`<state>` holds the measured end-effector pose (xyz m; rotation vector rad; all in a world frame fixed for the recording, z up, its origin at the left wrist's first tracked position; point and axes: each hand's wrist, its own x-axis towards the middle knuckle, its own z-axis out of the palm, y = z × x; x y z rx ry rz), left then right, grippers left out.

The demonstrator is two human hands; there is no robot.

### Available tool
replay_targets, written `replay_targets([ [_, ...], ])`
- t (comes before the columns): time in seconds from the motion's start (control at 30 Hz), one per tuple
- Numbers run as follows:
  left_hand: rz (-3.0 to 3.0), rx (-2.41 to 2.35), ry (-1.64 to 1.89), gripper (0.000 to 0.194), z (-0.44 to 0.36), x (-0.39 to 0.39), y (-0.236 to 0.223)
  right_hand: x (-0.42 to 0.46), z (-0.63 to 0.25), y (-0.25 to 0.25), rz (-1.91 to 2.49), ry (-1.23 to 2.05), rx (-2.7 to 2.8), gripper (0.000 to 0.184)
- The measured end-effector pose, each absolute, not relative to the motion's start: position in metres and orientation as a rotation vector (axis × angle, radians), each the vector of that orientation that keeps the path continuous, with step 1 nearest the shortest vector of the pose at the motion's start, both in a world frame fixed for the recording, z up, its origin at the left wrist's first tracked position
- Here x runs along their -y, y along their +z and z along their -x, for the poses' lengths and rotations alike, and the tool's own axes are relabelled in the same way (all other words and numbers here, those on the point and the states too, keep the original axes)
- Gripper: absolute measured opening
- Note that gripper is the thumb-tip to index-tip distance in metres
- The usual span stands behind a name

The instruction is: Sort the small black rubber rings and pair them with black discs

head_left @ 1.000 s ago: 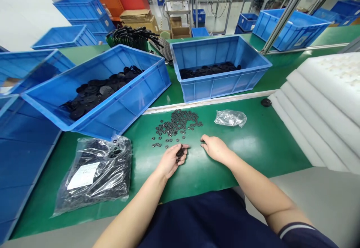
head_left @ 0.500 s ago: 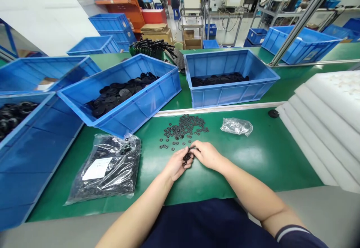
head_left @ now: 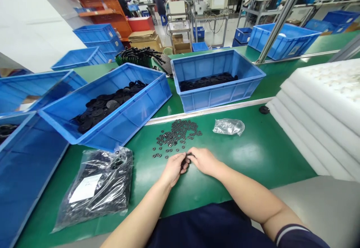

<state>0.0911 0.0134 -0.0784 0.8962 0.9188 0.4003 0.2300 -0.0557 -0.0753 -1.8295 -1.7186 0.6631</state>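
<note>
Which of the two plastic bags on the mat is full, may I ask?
The labelled bag on the left, packed with black parts; the crumpled bag on the right looks empty.

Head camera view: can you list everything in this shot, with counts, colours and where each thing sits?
green workbench mat: one, green, in front of the person
blue plastic crates: two, blue, beyond the mat, holding black discs
other blue crates: several, blue, far left and farther back
loose washers: many, black, scattered on the mat
filled plastic bag: one, clear with white label, black parts inside, left on the mat
slack plastic bag: one, clear, right on the mat
single disc: one, black, far edge of the mat
foam sheets: stacked, white, right
co-worker: one, far background
left hand: one, holding held washers
right hand: one, fingertips at the held washers
</note>
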Motion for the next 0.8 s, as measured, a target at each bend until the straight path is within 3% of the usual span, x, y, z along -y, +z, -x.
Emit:
replay_targets([
  [0.3,-1.006,-0.897,0.327,0.045,-0.089,-0.016,-0.082,0.054,-0.228,-0.080,1.925,0.522,1.774,0.017],
  [0.47,-0.944,-0.839,0.271,0.043,-0.086,-0.021,-0.078,0.053,-0.229,-0.084,1.843,0.615,1.644,0.013],
  [0.67,-0.919,-0.828,0.235,0.041,-0.085,-0.030,-0.076,0.049,-0.233,-0.089,1.631,0.790,1.289,0.008],
  [0.8,-1.061,-0.900,0.209,0.047,-0.090,-0.031,-0.078,0.039,-0.250,-0.090,1.492,1.030,0.737,0.008],
])
